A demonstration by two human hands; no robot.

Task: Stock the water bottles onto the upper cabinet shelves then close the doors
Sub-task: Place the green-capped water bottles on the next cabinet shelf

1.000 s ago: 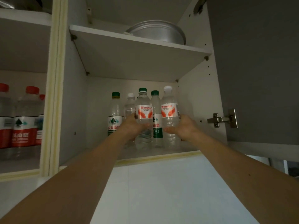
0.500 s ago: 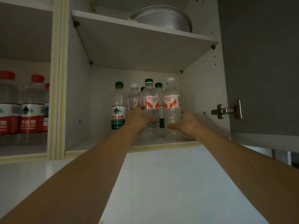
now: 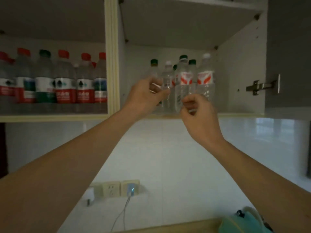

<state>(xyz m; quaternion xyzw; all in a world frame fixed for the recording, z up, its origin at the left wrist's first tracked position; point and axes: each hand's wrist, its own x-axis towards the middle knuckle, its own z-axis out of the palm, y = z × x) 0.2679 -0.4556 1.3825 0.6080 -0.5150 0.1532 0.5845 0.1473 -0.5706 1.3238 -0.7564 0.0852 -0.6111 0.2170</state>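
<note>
Clear plastic water bottles (image 3: 185,81) with green and white caps stand clustered on the white cabinet shelf (image 3: 235,113). The left hand (image 3: 144,96), fingers loosely curled and holding nothing, hangs just before them; the right hand (image 3: 198,115), likewise curled and empty, sits lower, beside the shelf's front edge.

dim, low-contrast frame with motion blur throughout. cabinet interior (image 3: 185,27) lies in shadow; the tiled wall (image 3: 168,157) is brightest, with faint glare at right. wide-angle distortion bends the edges.

Dim white-tiled wall (image 3: 176,157), sockets (image 3: 116,188)
</note>
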